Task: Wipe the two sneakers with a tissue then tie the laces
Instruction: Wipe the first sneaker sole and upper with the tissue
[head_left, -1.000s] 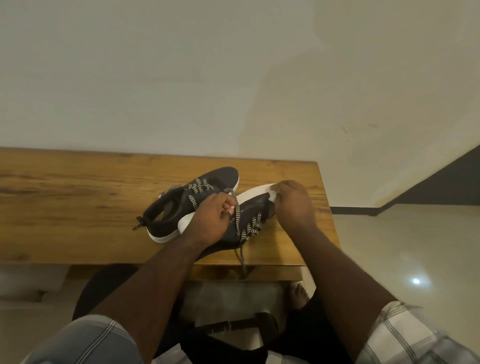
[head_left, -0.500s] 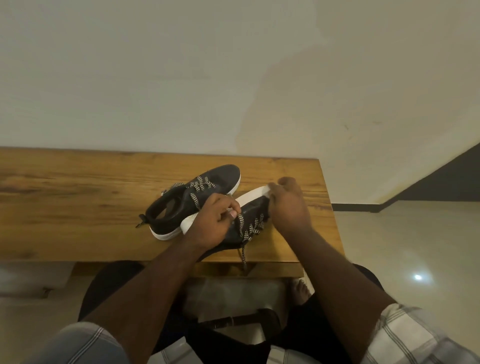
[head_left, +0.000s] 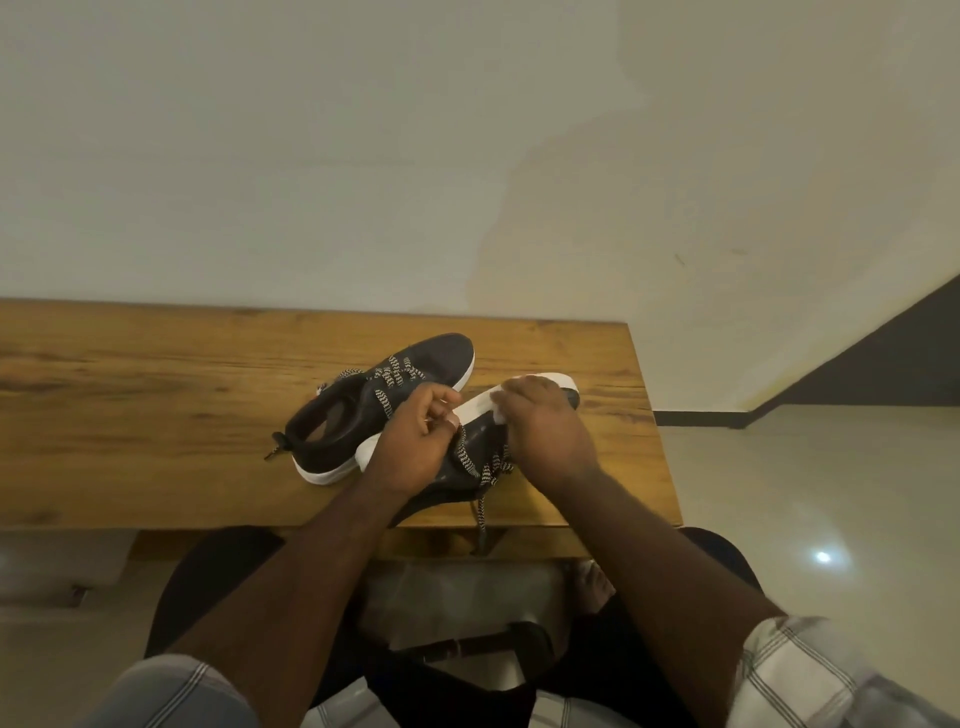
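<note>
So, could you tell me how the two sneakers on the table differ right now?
The far sneaker stands upright on its sole, untouched; the near sneaker is tipped on its side, white sole showing. The left hand grips the near one while the right hand presses a tissue to its sole. Both are dark, with white soles and untied patterned laces.

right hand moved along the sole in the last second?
Yes. The right hand, pressing the tissue on the tipped sneaker's white sole, has slid back from the toe end toward the left hand, judged against the table's right edge.

Wooden table against pale wall, glossy tiled floor.
</note>
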